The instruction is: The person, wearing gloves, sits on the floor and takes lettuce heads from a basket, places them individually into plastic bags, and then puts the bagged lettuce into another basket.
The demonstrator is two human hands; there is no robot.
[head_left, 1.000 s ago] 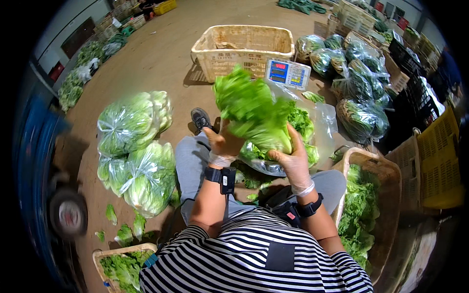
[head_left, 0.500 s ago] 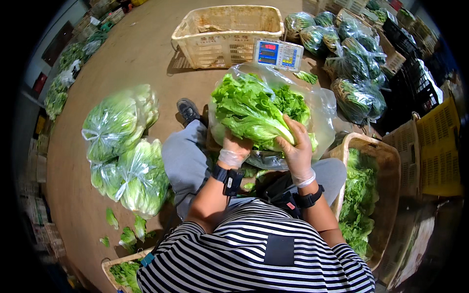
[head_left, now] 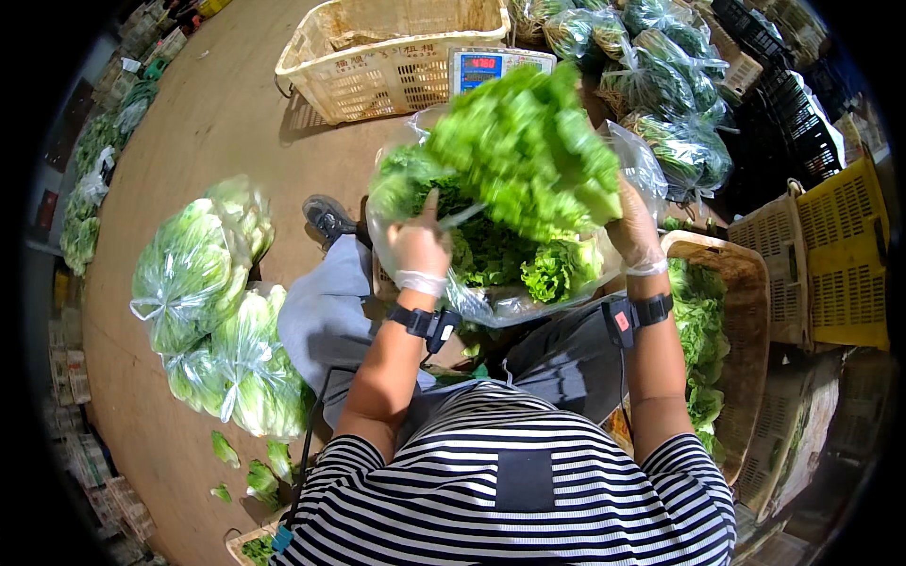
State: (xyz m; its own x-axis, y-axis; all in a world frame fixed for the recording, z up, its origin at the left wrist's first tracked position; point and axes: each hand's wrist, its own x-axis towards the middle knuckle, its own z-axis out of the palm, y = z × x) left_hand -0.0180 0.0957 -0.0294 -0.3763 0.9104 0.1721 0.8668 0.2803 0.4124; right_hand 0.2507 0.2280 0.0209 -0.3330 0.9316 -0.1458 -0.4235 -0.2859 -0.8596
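My right hand (head_left: 638,226), in a thin clear glove, grips a head of green leafy lettuce (head_left: 533,151) near its base. Its leaves are blurred by motion and tip left over the open clear plastic bag (head_left: 491,309). More lettuce (head_left: 559,272) lies inside that bag, between my knees. At the bag's left side is my left hand (head_left: 421,249), also gloved, index finger stretched toward the leaves and nothing visibly held; its other fingers are partly hidden. Behind the raised lettuce, a digital scale display (head_left: 477,68) is partly covered.
Tied bags of lettuce (head_left: 189,274) sit on the floor at left, with loose leaves (head_left: 262,479) below them. A cream crate (head_left: 377,85) stands at the far side. To my right is a crate of lettuce (head_left: 755,311), beside a yellow crate (head_left: 849,264). Bagged greens (head_left: 665,80) are piled far right.
The lettuce head has left both hands' hold and is now raised up and right in my right hand alone. My left hand has let go and moved slightly left. The view has shifted too.
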